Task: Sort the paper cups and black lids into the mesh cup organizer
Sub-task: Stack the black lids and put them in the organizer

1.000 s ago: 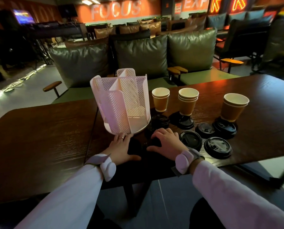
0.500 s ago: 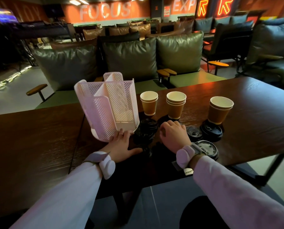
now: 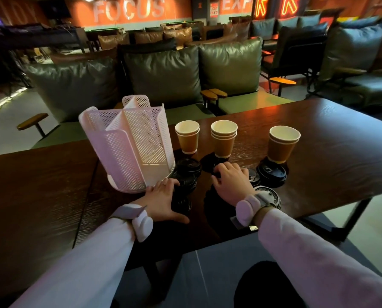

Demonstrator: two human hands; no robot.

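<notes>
The white mesh cup organizer [image 3: 130,143] stands on the dark wooden table [image 3: 341,141], its visible compartments holding nothing. To its right are three stacks of brown paper cups [image 3: 188,138], [image 3: 223,138], [image 3: 282,143]. Several black lids [image 3: 189,166], [image 3: 272,174], [image 3: 269,196] lie in front of the cups. My left hand [image 3: 163,201] rests flat on the table at the organizer's base, thumb spread beside a small lid [image 3: 181,204]. My right hand [image 3: 232,183] reaches over the lids, with its fingers curled on the edge of a black lid [image 3: 210,165] below the middle stack.
The table's near edge runs just below my wrists. A seam splits the tabletop left of the organizer. A green cushioned bench [image 3: 163,74] sits behind the table, and more seating fills the room beyond it.
My right hand has moved forward from the near lids to the lid under the middle cup stack. My left hand slid up to the organizer's base.
</notes>
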